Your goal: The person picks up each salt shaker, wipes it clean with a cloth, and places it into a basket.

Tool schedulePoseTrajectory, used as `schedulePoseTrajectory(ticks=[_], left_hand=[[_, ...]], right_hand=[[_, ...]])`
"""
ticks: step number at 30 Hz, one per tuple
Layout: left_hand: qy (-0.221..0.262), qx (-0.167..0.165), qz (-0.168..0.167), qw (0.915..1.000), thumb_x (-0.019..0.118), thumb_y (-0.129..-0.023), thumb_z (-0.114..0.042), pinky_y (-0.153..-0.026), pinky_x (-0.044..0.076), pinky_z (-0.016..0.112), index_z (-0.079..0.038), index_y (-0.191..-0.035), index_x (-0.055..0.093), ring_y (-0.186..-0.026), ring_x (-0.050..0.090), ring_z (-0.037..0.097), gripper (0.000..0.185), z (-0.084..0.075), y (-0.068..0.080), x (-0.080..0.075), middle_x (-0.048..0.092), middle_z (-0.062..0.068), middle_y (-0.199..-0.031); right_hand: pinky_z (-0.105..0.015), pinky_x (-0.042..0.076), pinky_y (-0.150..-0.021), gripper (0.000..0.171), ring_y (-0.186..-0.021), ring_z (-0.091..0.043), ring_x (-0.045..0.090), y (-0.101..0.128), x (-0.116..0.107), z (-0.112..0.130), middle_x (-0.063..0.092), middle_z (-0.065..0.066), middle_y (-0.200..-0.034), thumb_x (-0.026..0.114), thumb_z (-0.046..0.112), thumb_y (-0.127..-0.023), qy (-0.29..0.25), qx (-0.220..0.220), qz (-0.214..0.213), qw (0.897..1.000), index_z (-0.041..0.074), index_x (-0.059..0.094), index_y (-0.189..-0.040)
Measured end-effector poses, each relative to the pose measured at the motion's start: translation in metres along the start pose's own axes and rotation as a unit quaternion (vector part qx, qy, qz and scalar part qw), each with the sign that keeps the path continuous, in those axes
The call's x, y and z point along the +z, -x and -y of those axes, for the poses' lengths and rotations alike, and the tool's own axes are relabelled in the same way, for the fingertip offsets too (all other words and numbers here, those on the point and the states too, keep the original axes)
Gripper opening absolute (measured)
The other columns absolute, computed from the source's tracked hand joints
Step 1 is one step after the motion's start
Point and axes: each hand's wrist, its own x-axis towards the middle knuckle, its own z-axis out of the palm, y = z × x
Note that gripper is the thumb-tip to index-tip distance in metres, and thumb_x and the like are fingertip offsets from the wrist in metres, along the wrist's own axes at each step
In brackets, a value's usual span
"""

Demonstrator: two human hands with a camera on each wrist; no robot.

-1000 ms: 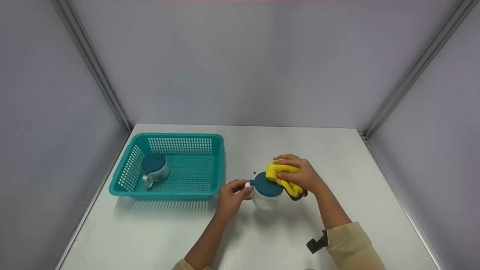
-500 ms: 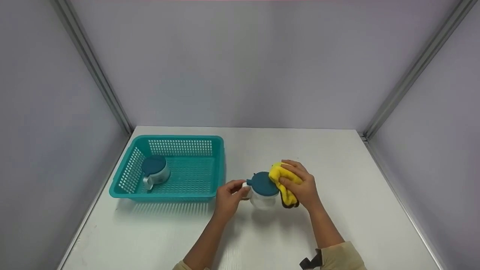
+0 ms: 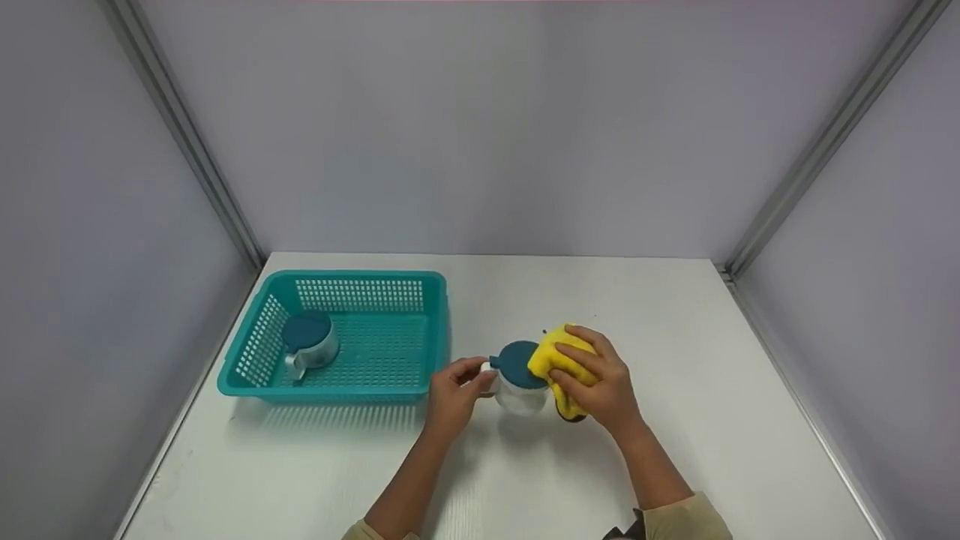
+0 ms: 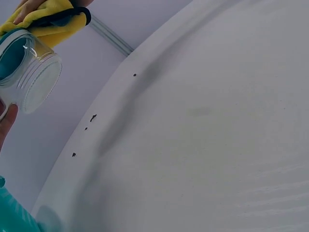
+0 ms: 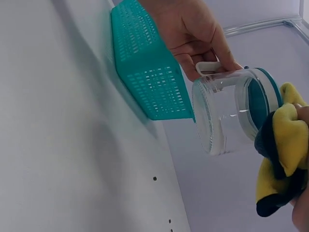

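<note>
A clear glass jar (image 5: 227, 113) with a blue lid (image 3: 516, 363) and a white handle (image 5: 207, 66) is held up above the table. My left hand (image 3: 452, 397) pinches the handle between thumb and fingers. A yellow cloth (image 3: 566, 364) with a dark edge is bunched in my right hand (image 3: 606, 386), its fingers curled over it. The cloth presses on the right side of the lid's rim. In the right wrist view the jar looks empty, and the cloth (image 5: 285, 145) touches the lid end. Only part of the right hand shows in either wrist view.
A teal plastic basket (image 3: 360, 391) stands at the left on the white table (image 3: 315, 480). Inside, at its left end, lies a similar lidded jar (image 3: 311, 341). Several small dark specks (image 4: 93, 117) dot the table. Grey panels (image 3: 480, 135) enclose the back and sides.
Both hands and the jar have shifted slightly left. The cloth has moved down and left along the lid's right side, staying in my right hand. The basket keeps its place.
</note>
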Motion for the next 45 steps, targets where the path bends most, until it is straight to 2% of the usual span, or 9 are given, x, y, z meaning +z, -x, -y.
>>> schedulePoseTrajectory(ticks=[5, 10, 13, 18, 25, 31, 39, 45], left_hand=[[-0.004, 0.013, -0.001, 0.9999, 0.076, -0.087, -0.019, -0.071, 0.062, 0.037, -0.008, -0.107, 0.074, -0.089, 0.065, 0.022, 0.023, -0.001, -0.002, 0.000, 0.066, 0.011, -0.093], [-0.018, 0.005, -0.007, 0.9998, 0.076, -0.087, -0.017, -0.072, 0.062, 0.036, -0.009, -0.107, 0.074, -0.089, 0.065, 0.022, 0.021, -0.005, -0.001, 0.003, 0.067, 0.010, -0.094], [-0.030, 0.008, -0.008, 0.9995, 0.076, -0.087, -0.019, -0.072, 0.062, 0.035, -0.012, -0.106, 0.074, -0.089, 0.065, 0.023, 0.020, -0.004, -0.001, 0.004, 0.067, 0.008, -0.093], [-0.041, 0.030, -0.001, 0.9987, 0.076, -0.087, -0.019, -0.070, 0.062, 0.033, -0.013, -0.106, 0.074, -0.088, 0.065, 0.021, 0.019, -0.001, -0.001, 0.005, 0.065, 0.007, -0.090], [-0.059, 0.046, 0.000, 0.9972, 0.075, -0.088, -0.019, -0.070, 0.062, 0.031, -0.011, -0.106, 0.073, -0.086, 0.065, 0.018, 0.020, 0.001, 0.002, 0.007, 0.066, 0.006, -0.090], [-0.071, 0.051, -0.021, 0.9959, 0.073, -0.089, -0.016, -0.069, 0.062, 0.029, -0.012, -0.106, 0.073, -0.085, 0.065, 0.016, 0.018, 0.003, 0.001, 0.009, 0.066, 0.004, -0.089], [-0.042, 0.068, -0.049, 0.9956, 0.075, -0.088, -0.017, -0.068, 0.062, 0.032, -0.011, -0.105, 0.074, -0.085, 0.066, 0.019, 0.018, -0.001, -0.002, 0.010, 0.070, 0.008, -0.094], [-0.032, 0.034, -0.065, 0.9968, 0.075, -0.088, -0.023, -0.069, 0.062, 0.032, -0.011, -0.107, 0.074, -0.088, 0.068, 0.019, 0.023, -0.002, -0.002, 0.009, 0.070, 0.006, -0.097]], right_hand=[[-0.018, 0.040, -0.109, 0.045, -0.122, -0.026, 0.053, -0.005, 0.000, 0.004, 0.057, -0.008, -0.134, 0.086, 0.009, -0.075, 0.047, -0.064, 0.017, 0.997, 0.018, 0.073, -0.117], [-0.018, 0.038, -0.110, 0.044, -0.123, -0.025, 0.052, -0.010, 0.001, 0.009, 0.058, -0.006, -0.134, 0.085, 0.019, -0.076, 0.088, -0.101, 0.040, 0.990, 0.021, 0.073, -0.118], [-0.024, 0.045, -0.106, 0.042, -0.122, -0.024, 0.052, -0.011, 0.003, 0.013, 0.058, -0.005, -0.134, 0.084, 0.024, -0.078, 0.110, -0.104, 0.054, 0.987, 0.023, 0.072, -0.118], [-0.043, 0.055, -0.095, 0.039, -0.123, -0.026, 0.052, -0.012, 0.008, 0.019, 0.059, -0.002, -0.134, 0.083, 0.032, -0.079, 0.141, -0.100, 0.072, 0.982, 0.026, 0.074, -0.116], [-0.047, 0.057, -0.091, 0.036, -0.121, -0.032, 0.054, -0.013, 0.018, 0.027, 0.060, -0.002, -0.130, 0.082, 0.037, -0.079, 0.173, -0.108, 0.075, 0.976, 0.023, 0.076, -0.111], [-0.049, 0.056, -0.093, 0.037, -0.122, -0.035, 0.053, -0.010, 0.027, 0.027, 0.061, -0.005, -0.130, 0.083, 0.034, -0.079, 0.189, -0.141, 0.042, 0.971, 0.021, 0.075, -0.112], [-0.043, 0.049, -0.105, 0.042, -0.121, -0.041, 0.052, -0.001, 0.037, 0.013, 0.059, -0.016, -0.132, 0.084, 0.030, -0.078, 0.186, -0.200, -0.046, 0.961, 0.017, 0.072, -0.117], [-0.036, 0.039, -0.114, 0.035, -0.117, -0.044, 0.052, 0.006, 0.050, 0.006, 0.058, -0.022, -0.129, 0.078, 0.032, -0.085, 0.175, -0.203, -0.118, 0.956, 0.013, 0.073, -0.114]])
